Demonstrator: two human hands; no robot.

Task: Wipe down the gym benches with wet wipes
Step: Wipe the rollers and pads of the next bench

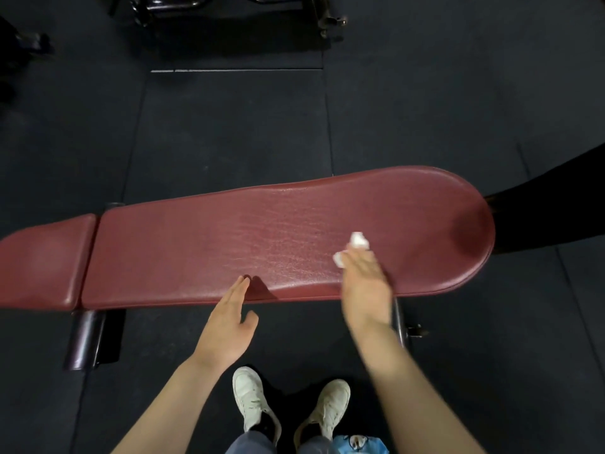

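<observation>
Hands reach out over a long dark-red padded worktop [229, 244] that runs across the view, its rounded end to the right and a separate shorter pad [42, 260] at its left end. The right hand [365, 283] lies palm down on the padding toward the rounded end, fingers fairly straight and blurred, pressing a crumpled white wipe [355, 245] against the surface; bits of the wipe show beyond the fingertips and beside them. Its grip is flat rather than curled round the wipe. The left hand [229, 322] is spread with straight fingers, holding nothing, its fingertips at the near edge of the padding about midway along, thumb apart below the edge. Dark metal legs [83, 339] stand under the pad on black rubber floor mats [229, 132]. Two pale sneakers [288, 404] stand on the floor just before the worktop, with grey trouser legs and something blue at the bottom edge. More dark gym equipment [229, 8] sits at the far top.
</observation>
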